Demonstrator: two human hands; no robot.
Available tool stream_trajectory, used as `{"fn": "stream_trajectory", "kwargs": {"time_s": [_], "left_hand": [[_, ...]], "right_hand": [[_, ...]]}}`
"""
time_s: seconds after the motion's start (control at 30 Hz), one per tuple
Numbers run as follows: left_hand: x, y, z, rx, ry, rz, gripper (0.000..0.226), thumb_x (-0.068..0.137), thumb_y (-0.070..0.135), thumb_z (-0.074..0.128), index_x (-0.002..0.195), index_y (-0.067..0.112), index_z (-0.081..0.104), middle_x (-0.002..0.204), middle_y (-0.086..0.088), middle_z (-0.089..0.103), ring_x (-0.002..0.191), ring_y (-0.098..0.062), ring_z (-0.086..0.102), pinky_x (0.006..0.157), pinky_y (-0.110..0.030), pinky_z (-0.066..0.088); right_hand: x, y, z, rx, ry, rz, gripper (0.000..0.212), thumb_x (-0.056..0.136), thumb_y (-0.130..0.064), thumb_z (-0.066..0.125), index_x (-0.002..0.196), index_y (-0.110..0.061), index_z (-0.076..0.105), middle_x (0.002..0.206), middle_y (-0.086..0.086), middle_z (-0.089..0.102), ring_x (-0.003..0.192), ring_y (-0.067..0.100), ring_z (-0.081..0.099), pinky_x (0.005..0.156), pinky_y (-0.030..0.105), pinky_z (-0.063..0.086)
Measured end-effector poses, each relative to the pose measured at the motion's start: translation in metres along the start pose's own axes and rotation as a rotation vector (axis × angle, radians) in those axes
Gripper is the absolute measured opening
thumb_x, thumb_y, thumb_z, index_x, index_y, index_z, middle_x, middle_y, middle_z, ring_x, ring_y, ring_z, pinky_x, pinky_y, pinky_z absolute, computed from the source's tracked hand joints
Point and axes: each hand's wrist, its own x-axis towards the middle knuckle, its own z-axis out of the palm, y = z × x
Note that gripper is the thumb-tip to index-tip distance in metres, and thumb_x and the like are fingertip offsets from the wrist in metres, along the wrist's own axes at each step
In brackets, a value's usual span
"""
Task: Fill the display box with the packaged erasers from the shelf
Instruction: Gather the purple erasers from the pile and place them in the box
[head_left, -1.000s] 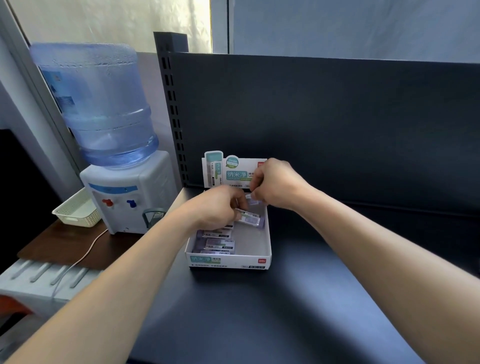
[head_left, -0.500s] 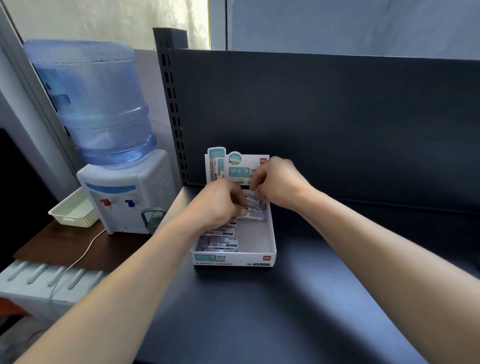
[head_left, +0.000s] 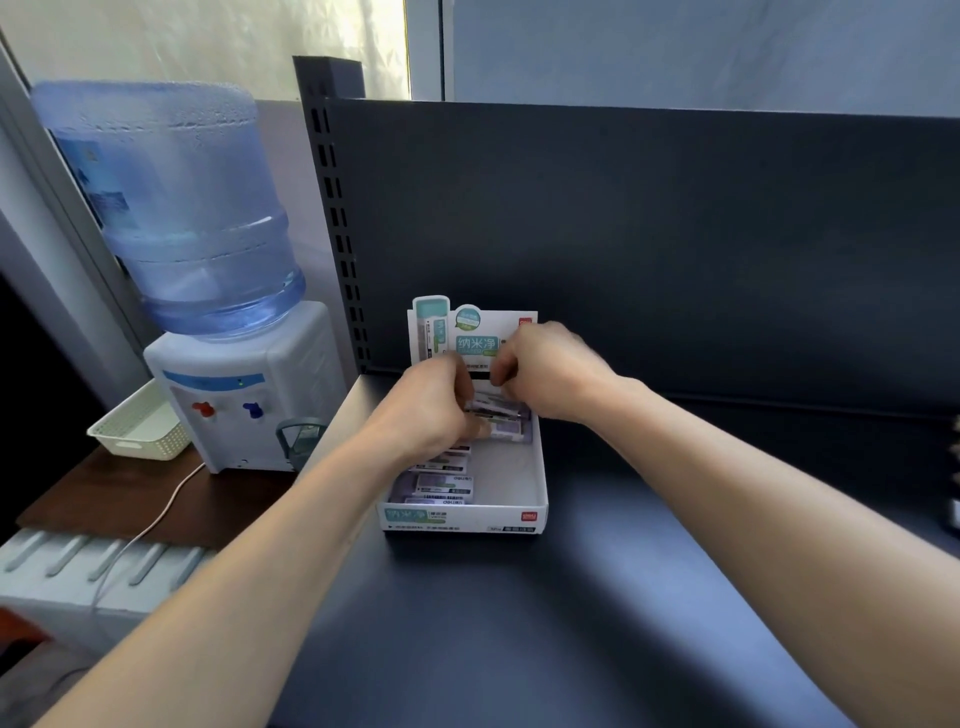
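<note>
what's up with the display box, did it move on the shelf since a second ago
No. The display box stays put on the shelf, just as close to the slotted upright on its left.

The display box (head_left: 462, 522) sits on the shelf (head_left: 519, 623), its header card (head_left: 457, 332) at the twelve o'clock end against the back panel (head_left: 649, 249). Packaged erasers (head_left: 441, 486) lie in its nine o'clock half. The left hand (head_left: 426, 410) at eleven and the right hand (head_left: 550, 374) at one meet over more erasers. The water dispenser (head_left: 244, 395) stands at nine o'clock on a side table (head_left: 104, 499), with a basket (head_left: 137, 431) beyond.
</note>
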Motion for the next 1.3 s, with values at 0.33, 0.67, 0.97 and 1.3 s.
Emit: {"fn": "stream_trajectory", "kwargs": {"time_s": [0.33,0.67,0.97,1.3], "left_hand": [[0.0,0.005,0.004,0.14,-0.063,-0.081,0.029,0.07,0.009,0.067,0.091,0.013,0.048,0.092,-0.007,0.06,0.086,-0.025,0.056,0.064,-0.028,0.04],[-0.004,0.007,-0.003,0.119,-0.06,-0.117,0.015,0.073,0.013,0.073,0.086,0.013,0.066,0.086,-0.003,0.064,0.078,-0.018,0.056,0.066,-0.022,0.041],[-0.003,0.011,0.002,0.153,-0.012,-0.099,0.023,0.073,0.015,0.073,0.09,0.013,0.059,0.086,-0.004,0.061,0.074,-0.018,0.055,0.057,-0.026,0.04],[0.001,0.015,0.01,0.186,0.136,-0.061,0.024,0.081,0.002,0.059,0.104,0.01,0.064,0.109,-0.012,0.064,0.103,-0.031,0.059,0.085,-0.035,0.049]], "right_hand": [[0.003,0.001,0.007,-0.11,-0.139,-0.122,0.044,0.086,-0.006,0.058,0.121,-0.032,0.065,0.125,0.005,0.06,0.102,0.026,0.061,0.083,0.031,0.054],[0.002,0.006,0.006,-0.007,-0.1,-0.139,0.039,0.087,-0.003,0.054,0.115,-0.025,0.069,0.127,0.007,0.059,0.108,0.025,0.059,0.089,0.032,0.052],[-0.017,0.021,-0.013,0.126,0.047,-0.172,0.028,0.09,-0.01,0.053,0.109,-0.018,0.072,0.109,0.002,0.067,0.089,0.012,0.059,0.08,0.021,0.046],[-0.047,0.037,-0.028,0.187,0.032,-0.156,0.026,0.091,-0.01,0.051,0.105,-0.017,0.072,0.073,-0.008,0.058,0.053,-0.002,0.047,0.061,0.018,0.042]]}}
